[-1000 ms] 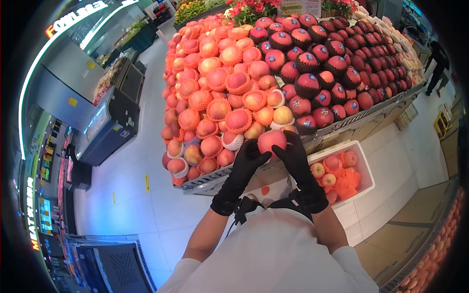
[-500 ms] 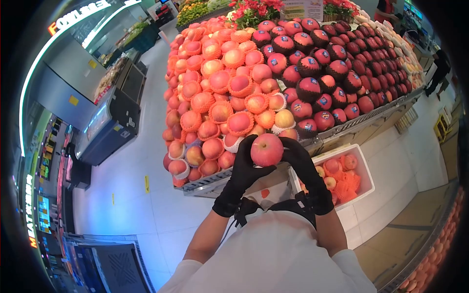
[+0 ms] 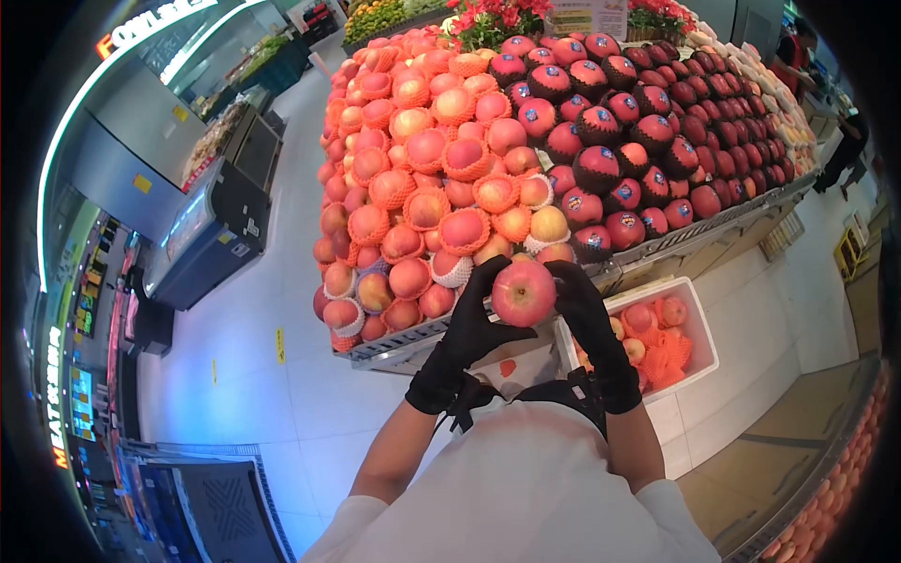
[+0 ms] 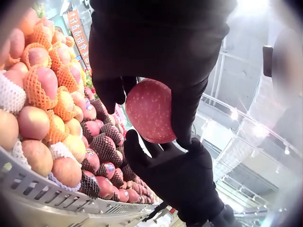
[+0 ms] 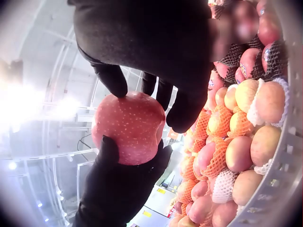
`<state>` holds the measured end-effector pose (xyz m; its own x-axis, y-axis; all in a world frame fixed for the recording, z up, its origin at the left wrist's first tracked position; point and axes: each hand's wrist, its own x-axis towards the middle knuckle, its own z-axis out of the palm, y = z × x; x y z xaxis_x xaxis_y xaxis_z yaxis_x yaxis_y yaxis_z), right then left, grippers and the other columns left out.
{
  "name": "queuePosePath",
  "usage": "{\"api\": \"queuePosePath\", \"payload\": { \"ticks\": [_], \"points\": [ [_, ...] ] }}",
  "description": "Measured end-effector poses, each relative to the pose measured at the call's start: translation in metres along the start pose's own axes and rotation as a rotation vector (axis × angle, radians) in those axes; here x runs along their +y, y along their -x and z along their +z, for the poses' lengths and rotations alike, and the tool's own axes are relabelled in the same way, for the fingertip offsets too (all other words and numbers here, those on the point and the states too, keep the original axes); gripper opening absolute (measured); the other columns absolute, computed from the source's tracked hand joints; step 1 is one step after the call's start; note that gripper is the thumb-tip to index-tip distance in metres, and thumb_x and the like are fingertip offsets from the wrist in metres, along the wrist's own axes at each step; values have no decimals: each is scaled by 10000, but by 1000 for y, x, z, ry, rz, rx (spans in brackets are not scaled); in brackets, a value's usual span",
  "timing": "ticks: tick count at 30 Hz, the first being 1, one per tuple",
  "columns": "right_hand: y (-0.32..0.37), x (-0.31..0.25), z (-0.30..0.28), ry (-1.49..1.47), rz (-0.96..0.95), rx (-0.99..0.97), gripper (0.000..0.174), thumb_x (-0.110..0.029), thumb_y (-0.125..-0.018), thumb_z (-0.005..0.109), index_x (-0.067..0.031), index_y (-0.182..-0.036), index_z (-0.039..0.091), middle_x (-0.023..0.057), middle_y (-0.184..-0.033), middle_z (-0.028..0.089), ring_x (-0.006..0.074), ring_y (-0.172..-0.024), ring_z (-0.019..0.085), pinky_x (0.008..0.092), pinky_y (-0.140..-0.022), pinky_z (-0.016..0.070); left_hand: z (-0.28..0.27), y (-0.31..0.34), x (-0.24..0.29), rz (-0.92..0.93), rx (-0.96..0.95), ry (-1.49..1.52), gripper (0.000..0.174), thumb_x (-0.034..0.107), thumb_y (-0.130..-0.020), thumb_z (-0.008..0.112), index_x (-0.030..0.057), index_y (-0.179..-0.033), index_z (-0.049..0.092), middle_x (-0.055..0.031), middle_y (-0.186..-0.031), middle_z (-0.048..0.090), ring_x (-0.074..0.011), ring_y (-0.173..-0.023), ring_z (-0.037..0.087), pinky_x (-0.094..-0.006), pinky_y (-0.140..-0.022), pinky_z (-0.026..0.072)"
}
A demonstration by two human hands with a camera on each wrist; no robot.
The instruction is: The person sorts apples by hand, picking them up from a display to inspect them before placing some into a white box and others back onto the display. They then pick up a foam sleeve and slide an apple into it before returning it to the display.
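Head view: apple (image 3: 523, 292) held at the pile's (image 3: 427, 202) 6 o'clock edge, fingers of both hands clamped on it: left hand (image 3: 477, 317) at 9 o'clock, right hand (image 3: 584, 302) at 3. Likely inspection; next move needs one secure grip.

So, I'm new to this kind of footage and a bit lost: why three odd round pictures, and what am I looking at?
No machine here: a person in black gloves wears three cameras. The wide picture comes from the head, looking down. The two close ones come from the wrists. The left hand and right hand together hold one red apple in front of a shop display piled with netted apples, some in orange nets, some in dark ones. A white crate with more fruit sits low beside it.
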<state>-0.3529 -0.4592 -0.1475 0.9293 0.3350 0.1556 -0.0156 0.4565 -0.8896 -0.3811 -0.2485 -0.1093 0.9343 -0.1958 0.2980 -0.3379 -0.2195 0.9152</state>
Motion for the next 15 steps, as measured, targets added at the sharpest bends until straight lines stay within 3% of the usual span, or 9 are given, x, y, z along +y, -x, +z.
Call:
{"api": "queuePosePath", "payload": {
  "ticks": [4,7,10,12,14,15],
  "points": [
    [1,-2,-1,22,3,-1,459,-41,-875,628,-60,-1323,529,56,-1266,577,181,-1149,581,306,-958,466,1,0,6,10,-4,-2,973,188,-619,946,46,-1418,410,-114,-1350,524,-239,-1269,512,-387,-1070,430],
    [6,-19,5,190,41,11,409,-87,-905,647,-58,-1303,555,47,-1203,613,151,-1115,586,300,-947,469,-2,-1,-5,-188,-49,132,888,224,-691,896,42,-1417,418,-118,-1331,541,-244,-1274,512,-385,-1057,438],
    [3,-14,-2,161,74,4,388,-89,-914,660,-41,-1289,572,43,-1142,645,128,-1074,594,293,-930,477,-2,0,-12,-539,21,784,776,352,-785,811,38,-1391,442,-124,-1309,547,-259,-1246,528,-377,-1029,448],
    [2,-14,-2,136,57,-35,386,-76,-913,661,-30,-1287,575,45,-1126,653,123,-1050,600,287,-910,485,-3,-6,-5,-337,-19,260,729,440,-820,756,38,-1355,466,-122,-1274,558,-256,-1197,548,-368,-1001,457],
    [6,-7,-1,125,65,-48,378,-67,-912,664,-21,-1279,582,48,-1118,657,120,-1033,603,282,-893,492,-3,-1,-18,-348,-12,296,651,446,-879,694,35,-1334,475,-114,-1243,566,-236,-1134,571,-342,-956,480],
    [6,-2,-3,132,72,-42,372,-64,-912,667,-17,-1272,587,49,-1118,658,120,-1027,605,279,-885,494,-3,2,-49,-451,14,595,587,408,-920,659,33,-1331,472,-106,-1229,569,-217,-1095,584,-321,-925,498]
  ]
}}
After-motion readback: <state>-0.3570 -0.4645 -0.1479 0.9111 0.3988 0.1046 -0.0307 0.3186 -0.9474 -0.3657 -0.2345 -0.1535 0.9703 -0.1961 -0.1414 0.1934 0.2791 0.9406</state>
